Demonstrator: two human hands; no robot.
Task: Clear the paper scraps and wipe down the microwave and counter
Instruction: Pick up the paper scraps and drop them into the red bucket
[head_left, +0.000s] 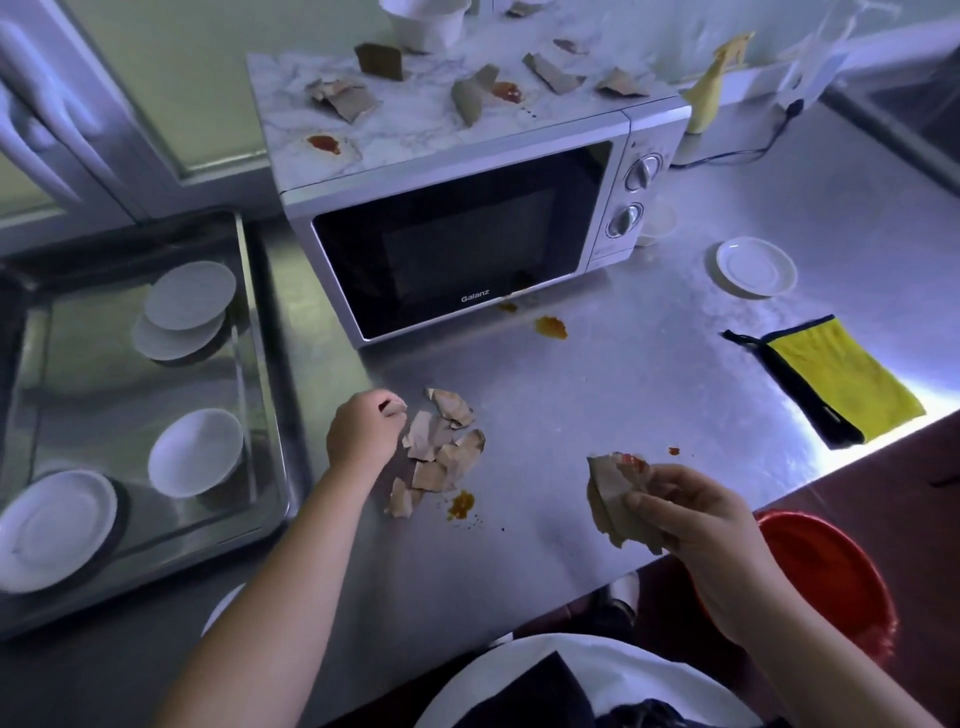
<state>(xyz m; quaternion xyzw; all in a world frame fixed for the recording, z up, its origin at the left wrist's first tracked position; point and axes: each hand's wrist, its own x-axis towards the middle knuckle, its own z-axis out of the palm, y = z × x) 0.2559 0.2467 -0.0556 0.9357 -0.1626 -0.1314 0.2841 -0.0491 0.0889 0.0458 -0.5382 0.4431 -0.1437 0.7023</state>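
Gathering scraps: right hand (691, 512) grips paper wad (610, 493), left hand (363, 434) pinches at scrap pile (441, 452) on tabletop (623, 395); next likely drop into red bin (826, 571).

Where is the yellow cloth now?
The yellow cloth lies flat on the counter, right of the microwave, just below the small white plate.

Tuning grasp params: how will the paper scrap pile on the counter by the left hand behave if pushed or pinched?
The paper scrap pile looks thin and curled, so probably light and floppy. Loose overlapping pieces would likely scatter rather than slide together. The orange sauce splat beside it may smear or stick to the nearest scraps.
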